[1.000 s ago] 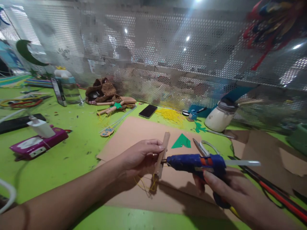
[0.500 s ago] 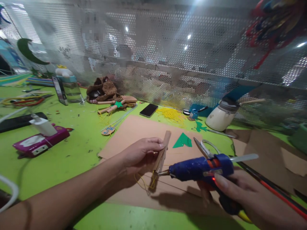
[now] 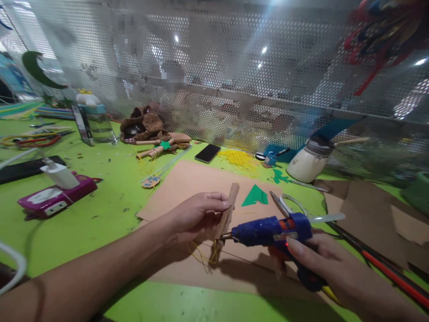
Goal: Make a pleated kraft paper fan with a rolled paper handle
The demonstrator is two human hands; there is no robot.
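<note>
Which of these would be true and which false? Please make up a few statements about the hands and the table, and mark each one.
1. The right hand grips a blue glue gun. True.
2. The left hand holds scissors. False: it holds a brown strip.
3. The nozzle points away from the brown strip. False: it is at the strip's lower end, though contact is hard to tell.
4. A green piece lies on the large brown sheet. True.
5. The white plug lies on that sheet. False: it sits on the purple power strip.
</note>
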